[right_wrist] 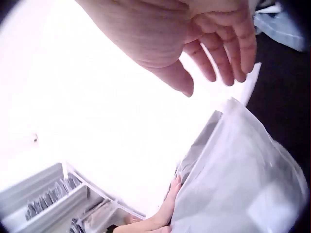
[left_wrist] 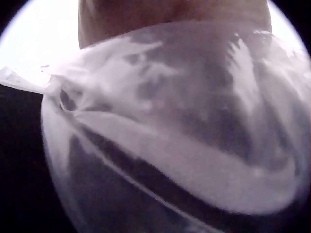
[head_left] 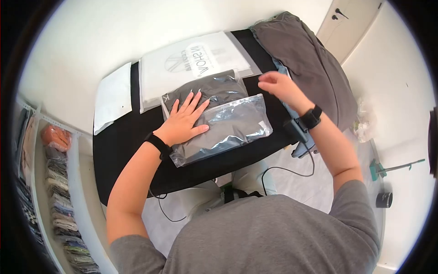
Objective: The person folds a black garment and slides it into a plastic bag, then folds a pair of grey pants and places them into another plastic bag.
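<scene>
My left hand [head_left: 185,124] lies with fingers spread, pressing on a clear plastic bag [head_left: 235,122] and the dark grey folded fabric [head_left: 221,90] behind it. A pale letter K shows at the fabric's left corner. Grey material is visible through the bag, whose long upper edge is straight. In the left wrist view the shiny, creased plastic [left_wrist: 165,141] fills most of the picture. Held up past the bag's right end, my right hand [head_left: 283,89] has loosely bent fingers and nothing in them. The right wrist view has the bag [right_wrist: 233,170] standing out below that hand.
Behind the bag lies a stack of printed clear bags [head_left: 159,68], with a white packet [head_left: 114,96] to its left. A large grey cloth [head_left: 310,68] covers the black table's right end. Shelves of folded, bagged clothes [head_left: 64,196] stand at left. A cable [head_left: 292,172] hangs from the right wrist.
</scene>
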A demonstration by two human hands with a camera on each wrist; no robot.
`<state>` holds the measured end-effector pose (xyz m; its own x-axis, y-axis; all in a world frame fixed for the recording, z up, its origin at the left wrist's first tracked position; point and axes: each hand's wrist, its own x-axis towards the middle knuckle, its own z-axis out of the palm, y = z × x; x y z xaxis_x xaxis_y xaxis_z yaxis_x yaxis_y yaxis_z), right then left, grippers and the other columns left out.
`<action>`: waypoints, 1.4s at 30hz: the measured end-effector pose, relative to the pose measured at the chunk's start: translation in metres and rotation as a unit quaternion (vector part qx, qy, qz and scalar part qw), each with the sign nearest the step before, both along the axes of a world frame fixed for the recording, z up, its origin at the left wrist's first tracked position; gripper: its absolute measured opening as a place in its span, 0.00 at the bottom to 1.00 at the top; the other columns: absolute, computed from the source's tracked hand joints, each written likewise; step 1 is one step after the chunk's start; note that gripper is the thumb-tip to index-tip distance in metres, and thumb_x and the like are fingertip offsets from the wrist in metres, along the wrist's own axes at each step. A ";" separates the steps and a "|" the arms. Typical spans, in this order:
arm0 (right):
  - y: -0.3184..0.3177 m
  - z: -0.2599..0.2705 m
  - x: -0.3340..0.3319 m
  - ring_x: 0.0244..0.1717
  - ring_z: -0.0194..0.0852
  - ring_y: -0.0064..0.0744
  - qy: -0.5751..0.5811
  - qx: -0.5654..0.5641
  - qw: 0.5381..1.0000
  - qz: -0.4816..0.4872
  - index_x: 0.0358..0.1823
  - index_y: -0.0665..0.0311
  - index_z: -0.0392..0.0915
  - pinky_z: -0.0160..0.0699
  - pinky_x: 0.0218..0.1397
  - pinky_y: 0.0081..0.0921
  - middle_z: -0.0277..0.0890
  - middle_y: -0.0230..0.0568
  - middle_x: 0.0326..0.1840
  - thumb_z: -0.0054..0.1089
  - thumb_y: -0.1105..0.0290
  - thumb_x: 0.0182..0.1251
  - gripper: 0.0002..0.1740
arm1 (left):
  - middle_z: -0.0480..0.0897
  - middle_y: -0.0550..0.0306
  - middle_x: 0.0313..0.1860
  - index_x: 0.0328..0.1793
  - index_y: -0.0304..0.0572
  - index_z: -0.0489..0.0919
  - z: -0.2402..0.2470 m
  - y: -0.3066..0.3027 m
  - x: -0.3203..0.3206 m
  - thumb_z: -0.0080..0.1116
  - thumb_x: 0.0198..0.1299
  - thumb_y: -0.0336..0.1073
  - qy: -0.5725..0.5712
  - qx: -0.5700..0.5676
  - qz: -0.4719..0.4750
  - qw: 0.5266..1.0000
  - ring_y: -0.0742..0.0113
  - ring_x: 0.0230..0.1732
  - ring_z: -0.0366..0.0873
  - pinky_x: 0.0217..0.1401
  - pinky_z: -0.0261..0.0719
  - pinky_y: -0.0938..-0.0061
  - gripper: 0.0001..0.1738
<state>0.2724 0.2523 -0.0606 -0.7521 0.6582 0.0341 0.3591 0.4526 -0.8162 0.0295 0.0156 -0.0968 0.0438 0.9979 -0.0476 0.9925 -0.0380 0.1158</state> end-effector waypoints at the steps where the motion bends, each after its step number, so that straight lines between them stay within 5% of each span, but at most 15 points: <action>1: -0.007 -0.008 0.006 0.43 0.77 0.22 -0.008 -0.076 0.997 -0.019 0.49 0.68 0.79 0.75 0.48 0.20 0.80 0.35 0.42 0.62 0.61 0.66 0.18 | 0.43 0.48 0.82 0.81 0.57 0.49 0.001 0.000 0.000 0.45 0.66 0.63 -0.002 -0.005 0.001 1.000 0.49 0.82 0.35 0.78 0.36 0.43 0.42; 5: -0.025 -0.047 0.010 0.35 0.77 0.20 0.091 -0.294 0.951 -0.032 0.39 0.66 0.81 0.75 0.41 0.18 0.80 0.33 0.35 0.63 0.62 0.67 0.13 | 0.43 0.49 0.82 0.81 0.58 0.49 0.016 0.001 0.002 0.48 0.65 0.62 0.016 -0.036 0.003 0.999 0.49 0.82 0.36 0.79 0.41 0.45 0.43; 9: -0.025 -0.063 0.007 0.35 0.78 0.19 0.167 -0.342 0.924 -0.039 0.35 0.63 0.80 0.74 0.40 0.17 0.81 0.30 0.31 0.65 0.65 0.66 0.09 | 0.47 0.48 0.81 0.81 0.55 0.51 0.041 -0.003 0.005 0.52 0.65 0.57 0.005 -0.061 0.006 0.998 0.47 0.81 0.40 0.78 0.47 0.48 0.42; 12: -0.026 -0.062 0.007 0.34 0.79 0.20 0.178 -0.345 0.918 -0.077 0.35 0.63 0.80 0.74 0.40 0.18 0.81 0.31 0.31 0.64 0.65 0.66 0.08 | 0.61 0.44 0.75 0.76 0.47 0.60 0.080 -0.005 0.016 0.55 0.64 0.51 -0.012 -0.025 0.020 0.999 0.45 0.77 0.55 0.74 0.60 0.55 0.37; 14: -0.028 -0.057 0.009 0.33 0.80 0.20 0.182 -0.342 0.919 -0.075 0.36 0.63 0.80 0.75 0.41 0.19 0.81 0.31 0.31 0.64 0.66 0.66 0.07 | 0.74 0.43 0.64 0.69 0.41 0.70 0.111 0.003 0.040 0.54 0.64 0.49 -0.104 -0.043 0.016 0.994 0.47 0.68 0.68 0.68 0.68 0.60 0.30; 15: -0.028 -0.056 0.009 0.34 0.80 0.21 0.193 -0.348 0.914 -0.071 0.37 0.63 0.80 0.75 0.40 0.18 0.81 0.31 0.31 0.63 0.67 0.66 0.07 | 0.80 0.42 0.53 0.59 0.37 0.77 0.108 0.009 0.048 0.54 0.65 0.46 -0.107 0.039 -0.014 0.993 0.47 0.58 0.76 0.61 0.73 0.62 0.23; 18: -0.029 -0.054 0.009 0.33 0.79 0.20 0.207 -0.352 0.910 -0.066 0.37 0.63 0.80 0.74 0.38 0.17 0.81 0.30 0.31 0.62 0.67 0.66 0.07 | 0.82 0.40 0.45 0.51 0.35 0.80 0.097 0.051 0.063 0.53 0.64 0.42 -0.136 0.048 -0.081 0.986 0.44 0.51 0.78 0.56 0.75 0.59 0.18; 23: -0.030 -0.059 0.009 0.29 0.74 0.15 0.218 -0.348 0.909 -0.066 0.38 0.61 0.81 0.70 0.35 0.16 0.80 0.28 0.31 0.61 0.66 0.68 0.07 | 0.83 0.38 0.39 0.42 0.34 0.81 0.030 0.121 0.078 0.55 0.61 0.39 -0.194 0.187 -0.039 0.962 0.41 0.44 0.80 0.48 0.77 0.57 0.14; 27: -0.026 -0.067 0.008 0.36 0.80 0.18 0.223 -0.354 0.907 -0.052 0.41 0.62 0.80 0.76 0.42 0.18 0.82 0.31 0.36 0.58 0.66 0.70 0.08 | 0.83 0.42 0.35 0.40 0.33 0.80 0.020 0.139 0.092 0.52 0.65 0.37 -0.275 0.069 0.021 0.959 0.50 0.35 0.82 0.40 0.78 0.66 0.12; 31: -0.027 -0.068 0.007 0.34 0.76 0.18 0.229 -0.373 0.898 -0.053 0.42 0.65 0.81 0.71 0.40 0.18 0.82 0.31 0.34 0.60 0.68 0.69 0.08 | 0.82 0.41 0.32 0.34 0.34 0.79 0.014 0.143 0.096 0.54 0.61 0.37 -0.278 0.103 0.019 0.955 0.42 0.39 0.80 0.42 0.77 0.57 0.12; 39: -0.033 -0.083 -0.004 0.33 0.78 0.19 0.298 -0.437 0.846 -0.071 0.41 0.66 0.79 0.75 0.36 0.15 0.81 0.34 0.35 0.56 0.71 0.71 0.06 | 0.81 0.41 0.32 0.33 0.36 0.75 0.016 0.143 0.090 0.51 0.64 0.38 -0.047 0.099 -0.044 0.993 0.40 0.40 0.78 0.42 0.74 0.53 0.12; 42: -0.035 -0.086 -0.004 0.32 0.78 0.19 0.308 -0.446 0.838 -0.071 0.41 0.66 0.78 0.75 0.35 0.14 0.81 0.35 0.34 0.56 0.71 0.71 0.06 | 0.80 0.41 0.32 0.33 0.36 0.76 0.018 0.140 0.080 0.51 0.64 0.37 -0.043 0.089 -0.066 0.993 0.40 0.40 0.78 0.42 0.74 0.53 0.12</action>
<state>0.2681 0.2173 -0.1461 -0.6850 0.7094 -0.1658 -0.2551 -0.4467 -0.8576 0.1092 0.1557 -0.0785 0.1711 0.9755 0.1384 0.9642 -0.1946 0.1801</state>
